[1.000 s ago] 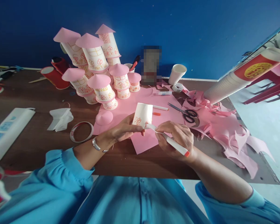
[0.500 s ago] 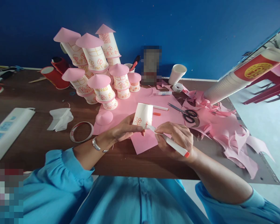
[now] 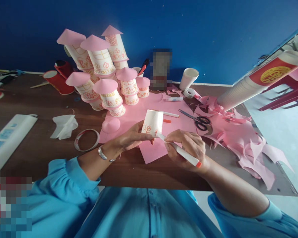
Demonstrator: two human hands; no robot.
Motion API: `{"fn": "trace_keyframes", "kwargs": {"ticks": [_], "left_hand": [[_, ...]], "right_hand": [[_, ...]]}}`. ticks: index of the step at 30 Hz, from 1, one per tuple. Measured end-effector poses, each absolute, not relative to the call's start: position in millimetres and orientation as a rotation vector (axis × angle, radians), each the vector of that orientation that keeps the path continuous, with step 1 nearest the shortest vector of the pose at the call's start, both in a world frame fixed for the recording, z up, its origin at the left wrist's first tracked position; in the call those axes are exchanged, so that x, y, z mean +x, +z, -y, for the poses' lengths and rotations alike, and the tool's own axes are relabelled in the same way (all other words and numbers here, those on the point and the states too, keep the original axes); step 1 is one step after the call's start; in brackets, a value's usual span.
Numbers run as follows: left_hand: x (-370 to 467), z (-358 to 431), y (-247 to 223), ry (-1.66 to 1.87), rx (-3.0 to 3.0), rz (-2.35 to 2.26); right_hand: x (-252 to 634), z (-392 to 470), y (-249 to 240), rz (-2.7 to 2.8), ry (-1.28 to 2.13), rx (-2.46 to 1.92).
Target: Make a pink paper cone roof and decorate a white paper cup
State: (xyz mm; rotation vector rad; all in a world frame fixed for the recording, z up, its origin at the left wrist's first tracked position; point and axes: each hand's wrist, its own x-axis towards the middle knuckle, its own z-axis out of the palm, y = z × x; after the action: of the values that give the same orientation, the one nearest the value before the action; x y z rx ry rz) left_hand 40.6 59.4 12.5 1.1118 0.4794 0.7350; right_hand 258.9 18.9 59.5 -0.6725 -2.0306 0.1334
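My left hand (image 3: 136, 136) is closed around a white paper cup (image 3: 154, 120) with flowers drawn in orange-red along its lower part. A white marker (image 3: 185, 154) with a red end is pinched in my right hand (image 3: 187, 145), its tip against the cup near my left thumb. Under both hands lies a pink paper sheet (image 3: 145, 153). Just behind the cup rest another white marker (image 3: 171, 114) and an orange-red marker cap (image 3: 167, 121). Black-handled scissors (image 3: 201, 123) lie to the right of them.
Decorated cup towers (image 3: 103, 62) with pink cone roofs stand at back left. A tape roll (image 3: 86, 140), a crumpled white tissue (image 3: 64, 127) and a white box (image 3: 12, 140) lie left. Pink scraps (image 3: 238, 142) spread right, below a leaning cup stack (image 3: 260, 81). A glue stick (image 3: 175, 99) lies behind.
The cup has shifted very slightly in my left hand, and the marker tip has moved a little along its surface. The rest of the table looks the same.
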Motion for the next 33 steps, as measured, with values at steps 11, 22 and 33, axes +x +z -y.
{"fn": "trace_keyframes", "kwargs": {"ticks": [11, 22, 33], "left_hand": [[41.7, -58.9, 10.2, 0.710, 1.095, -0.516], [41.0, -59.0, 7.7, 0.709, 1.056, -0.536], [42.8, -58.4, 9.6, 0.732, 1.037, -0.527]], "right_hand": [[257.8, -19.5, 59.6, 2.021, 0.145, -0.660], [259.3, -20.5, 57.5, 2.003, 0.126, -0.687], [260.0, -20.2, 55.4, 1.994, 0.095, -0.722]]}}
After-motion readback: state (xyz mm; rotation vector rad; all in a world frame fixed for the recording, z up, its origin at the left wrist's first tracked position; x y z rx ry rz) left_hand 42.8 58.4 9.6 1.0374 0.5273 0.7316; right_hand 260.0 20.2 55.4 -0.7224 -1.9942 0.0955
